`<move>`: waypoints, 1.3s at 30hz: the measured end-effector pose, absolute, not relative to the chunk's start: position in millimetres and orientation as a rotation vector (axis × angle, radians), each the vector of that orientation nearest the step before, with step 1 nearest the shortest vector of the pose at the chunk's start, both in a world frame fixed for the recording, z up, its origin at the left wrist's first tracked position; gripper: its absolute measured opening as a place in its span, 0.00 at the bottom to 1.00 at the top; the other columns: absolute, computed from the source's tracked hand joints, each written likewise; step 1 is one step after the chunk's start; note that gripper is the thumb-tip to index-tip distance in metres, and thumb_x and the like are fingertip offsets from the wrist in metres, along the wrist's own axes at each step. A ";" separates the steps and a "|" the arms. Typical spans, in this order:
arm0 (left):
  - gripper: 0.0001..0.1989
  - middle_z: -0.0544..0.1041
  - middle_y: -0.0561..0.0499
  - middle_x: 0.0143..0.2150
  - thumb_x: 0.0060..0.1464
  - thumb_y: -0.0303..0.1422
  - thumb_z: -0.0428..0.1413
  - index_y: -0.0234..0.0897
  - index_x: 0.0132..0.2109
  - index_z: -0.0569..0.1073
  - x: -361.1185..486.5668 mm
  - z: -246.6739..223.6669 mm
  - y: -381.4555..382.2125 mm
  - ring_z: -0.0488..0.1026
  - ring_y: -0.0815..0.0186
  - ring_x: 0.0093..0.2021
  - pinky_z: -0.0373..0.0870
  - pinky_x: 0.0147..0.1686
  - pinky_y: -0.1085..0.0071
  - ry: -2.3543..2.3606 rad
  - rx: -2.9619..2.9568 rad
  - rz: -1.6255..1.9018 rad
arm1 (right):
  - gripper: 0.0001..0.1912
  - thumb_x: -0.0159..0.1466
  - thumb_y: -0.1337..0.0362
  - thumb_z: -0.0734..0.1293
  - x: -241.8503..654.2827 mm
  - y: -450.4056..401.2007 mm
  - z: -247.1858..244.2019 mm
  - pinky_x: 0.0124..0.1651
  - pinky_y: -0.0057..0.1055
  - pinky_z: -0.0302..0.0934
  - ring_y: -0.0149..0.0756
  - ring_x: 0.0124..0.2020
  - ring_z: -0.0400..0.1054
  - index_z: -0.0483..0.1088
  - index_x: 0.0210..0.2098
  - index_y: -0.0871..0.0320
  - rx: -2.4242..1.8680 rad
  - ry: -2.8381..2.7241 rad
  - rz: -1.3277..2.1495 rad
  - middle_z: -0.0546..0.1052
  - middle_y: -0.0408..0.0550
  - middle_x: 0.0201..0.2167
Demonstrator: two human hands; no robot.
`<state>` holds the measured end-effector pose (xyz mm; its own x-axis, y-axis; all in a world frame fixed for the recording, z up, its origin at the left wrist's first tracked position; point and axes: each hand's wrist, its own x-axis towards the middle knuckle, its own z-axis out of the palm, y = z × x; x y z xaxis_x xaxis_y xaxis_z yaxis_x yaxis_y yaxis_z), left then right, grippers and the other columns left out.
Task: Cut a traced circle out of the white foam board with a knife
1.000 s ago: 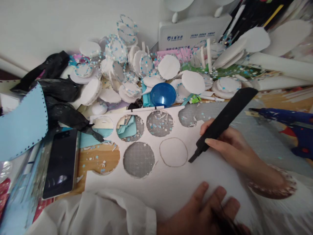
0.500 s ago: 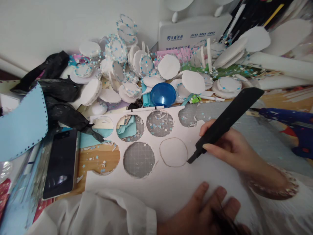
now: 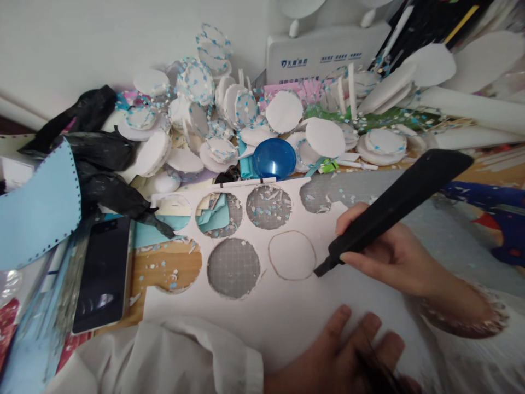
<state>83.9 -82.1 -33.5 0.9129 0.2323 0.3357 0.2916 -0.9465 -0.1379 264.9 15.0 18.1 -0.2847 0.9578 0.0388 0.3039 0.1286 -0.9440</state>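
Observation:
My right hand (image 3: 389, 257) is closed around the thick handle of a black utility knife (image 3: 394, 205). Its narrow dark tip rests at the lower right of a circle (image 3: 292, 255) drawn on a white foam sheet (image 3: 241, 323). Several round holes are cut through the sheet, and grey mat shows through some of them. Below the drawn circle, my left hand (image 3: 340, 350) lies flat on the sheet with its fingers apart. Dark strands partly cover that hand at the bottom edge.
White discs (image 3: 284, 112), some edged with blue and white stars, pile up behind the sheet around a blue round lid (image 3: 274, 158). A phone (image 3: 102, 273) and black plastic bags (image 3: 110, 186) lie left. A blue glue gun (image 3: 508, 219) lies right on the grey cutting mat (image 3: 447, 241).
The knife's handle has swung lower and to the right, and my right hand has shifted slightly right and down. The tip has stayed near the circle's edge. My left hand has not moved.

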 end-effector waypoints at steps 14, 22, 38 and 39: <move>0.22 0.68 0.57 0.65 0.67 0.32 0.41 0.53 0.63 0.65 83.6 -31.5 -80.7 0.67 0.62 0.62 0.65 0.58 0.58 -0.393 -2.881 -0.485 | 0.10 0.56 0.65 0.73 268.4 15.4 20.3 0.21 0.24 0.55 0.28 0.24 0.61 0.68 0.34 0.50 -1.217 -1.631 1.154 0.67 0.40 0.28; 0.20 0.69 0.56 0.63 0.67 0.35 0.44 0.53 0.62 0.66 85.6 -36.7 -82.0 0.69 0.63 0.60 0.69 0.55 0.62 -0.411 -2.824 -0.571 | 0.13 0.62 0.59 0.70 266.4 15.5 15.6 0.17 0.25 0.46 0.26 0.16 0.51 0.61 0.28 0.52 -1.353 -1.215 0.985 0.58 0.34 0.16; 0.18 0.70 0.57 0.63 0.66 0.37 0.45 0.50 0.57 0.72 88.7 -42.6 -84.5 0.70 0.63 0.60 0.71 0.54 0.63 -0.425 -2.798 -0.610 | 0.05 0.65 0.64 0.64 258.7 7.8 22.0 0.36 0.24 0.70 0.32 0.33 0.76 0.72 0.39 0.50 -1.396 -1.950 0.491 0.80 0.41 0.33; 0.18 0.70 0.57 0.63 0.66 0.37 0.45 0.50 0.57 0.72 88.8 -43.0 -84.7 0.70 0.63 0.60 0.71 0.55 0.63 -0.429 -2.800 -0.605 | 0.05 0.65 0.64 0.64 258.2 7.0 22.4 0.36 0.24 0.70 0.32 0.32 0.76 0.72 0.39 0.51 -1.399 -1.957 0.478 0.80 0.40 0.33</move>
<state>88.8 -84.7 -43.0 0.8709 0.2315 0.4336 0.3326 -0.9270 -0.1731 258.2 7.0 22.4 -0.1954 0.9304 0.3101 0.6825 0.3560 -0.6383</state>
